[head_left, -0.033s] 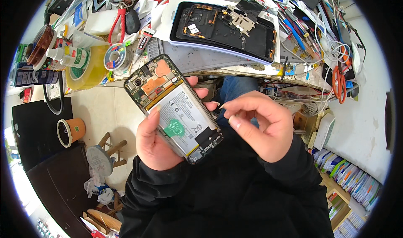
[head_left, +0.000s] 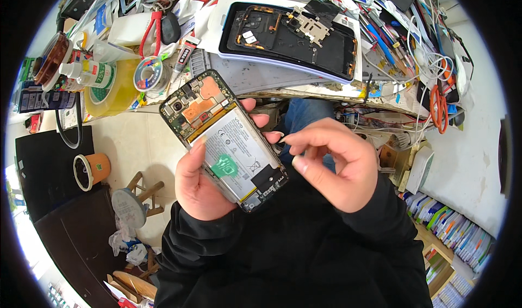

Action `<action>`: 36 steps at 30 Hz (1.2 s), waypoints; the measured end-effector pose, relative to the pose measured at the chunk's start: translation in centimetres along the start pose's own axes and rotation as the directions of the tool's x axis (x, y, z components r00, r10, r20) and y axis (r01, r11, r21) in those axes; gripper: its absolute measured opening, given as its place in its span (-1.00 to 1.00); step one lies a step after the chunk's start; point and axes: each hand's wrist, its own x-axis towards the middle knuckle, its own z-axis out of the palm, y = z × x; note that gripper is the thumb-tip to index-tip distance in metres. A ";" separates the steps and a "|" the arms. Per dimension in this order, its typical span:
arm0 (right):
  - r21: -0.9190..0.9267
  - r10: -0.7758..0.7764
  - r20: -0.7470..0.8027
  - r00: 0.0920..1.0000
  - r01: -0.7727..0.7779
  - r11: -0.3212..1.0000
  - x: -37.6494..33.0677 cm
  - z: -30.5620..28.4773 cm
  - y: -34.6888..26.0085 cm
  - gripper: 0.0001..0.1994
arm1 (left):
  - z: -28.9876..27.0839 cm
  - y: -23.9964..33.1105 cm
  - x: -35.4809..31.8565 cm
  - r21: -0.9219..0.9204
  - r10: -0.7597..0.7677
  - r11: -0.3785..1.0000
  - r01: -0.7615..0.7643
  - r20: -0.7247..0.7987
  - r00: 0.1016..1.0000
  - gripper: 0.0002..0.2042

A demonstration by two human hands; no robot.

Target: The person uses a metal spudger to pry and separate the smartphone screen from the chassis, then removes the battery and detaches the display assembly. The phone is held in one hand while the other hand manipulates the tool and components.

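Observation:
My left hand holds an opened phone, its back cover off and its inside facing up. The thumb presses along the near edge and the fingers curl round the far edge. A circuit board with copper-coloured patches and a camera lens shows at the phone's upper end. Below it lies a silver battery with a green pull tab. Just right of the phone hovers my right hand, thumb and index finger apart, the other fingers bent inward. I see nothing between its fingertips.
On the cluttered bench, a white box carries a lilac tray with a black phone housing and loose metal plate. Left of it are a glue tube, a wire spool and a bottle. Pens and tweezers lie right.
My right hand has shifted very slightly left, its fingertips a little closer to the phone's edge. The left hand keeps its hold on the phone.

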 end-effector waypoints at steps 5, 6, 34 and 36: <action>-0.095 0.032 0.110 0.993 -0.022 0.995 -0.5 0.9 -0.2 -0.72 | -0.2 0.1 0.1 0.010 -0.008 1.000 0.007 0.028 1.000 -0.19; -0.120 -0.011 0.102 0.995 0.024 0.992 -0.4 1.0 -0.2 -0.72 | -0.2 0.1 0.1 0.021 0.003 1.000 -0.004 0.034 0.999 -0.19; 0.028 -0.062 0.507 0.860 0.056 0.998 -2.4 3.9 3.3 -0.87 | -1.7 -1.1 -5.3 0.411 -0.365 0.840 0.353 -0.054 0.930 -0.23; 0.061 -0.013 0.526 0.851 -0.022 0.998 -2.7 3.8 3.2 -0.85 | -2.6 -0.6 -5.3 0.365 -0.446 0.815 0.451 -0.103 0.889 -0.03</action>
